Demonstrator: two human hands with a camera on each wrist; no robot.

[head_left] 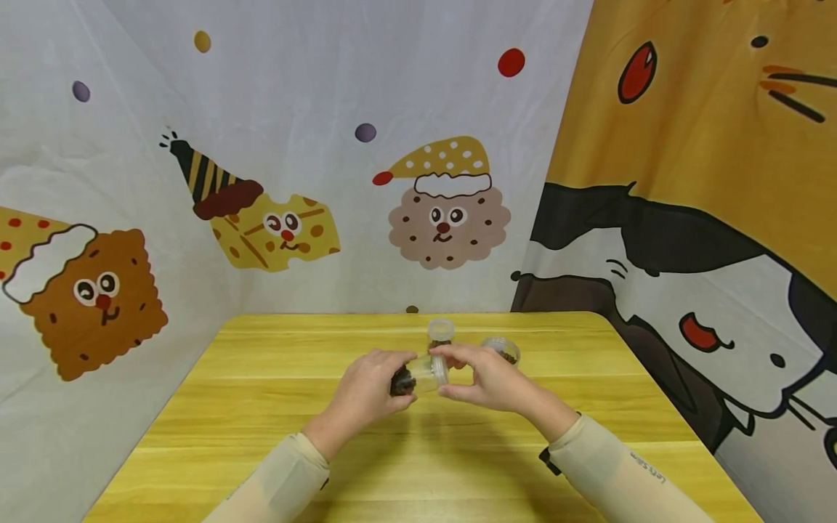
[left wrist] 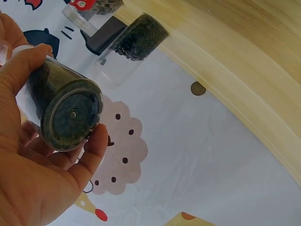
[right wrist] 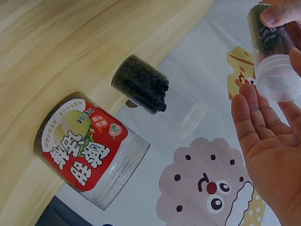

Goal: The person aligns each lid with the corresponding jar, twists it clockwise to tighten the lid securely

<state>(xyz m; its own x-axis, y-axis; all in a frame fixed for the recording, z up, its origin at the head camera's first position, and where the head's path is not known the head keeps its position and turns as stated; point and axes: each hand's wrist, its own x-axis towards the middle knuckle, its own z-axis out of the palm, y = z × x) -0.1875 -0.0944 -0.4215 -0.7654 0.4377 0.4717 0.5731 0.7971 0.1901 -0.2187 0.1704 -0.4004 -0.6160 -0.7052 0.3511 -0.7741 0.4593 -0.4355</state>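
My left hand (head_left: pixel 366 385) grips a small clear plastic jar (head_left: pixel 422 373) around its base end, tilted on its side above the table. Dark pieces have gathered toward that end; the left wrist view shows the jar's round bottom (left wrist: pixel 71 114). At the other end is a translucent lid (right wrist: pixel 278 79). My right hand (head_left: pixel 493 378) has its thumb and index fingertip at opposite sides of the lid's rim, while its other fingers (right wrist: pixel 243 115) stretch out beside it. A similar clear jar (right wrist: pixel 141 84), partly filled with dark pieces, stands behind my hands.
A wider clear jar with a red label (right wrist: pixel 89 146) stands at the back right, partly behind my right hand in the head view. The yellow wood-grain table (head_left: pixel 261 428) ends at a white cartoon-printed cloth (head_left: pixel 294 94) behind it.
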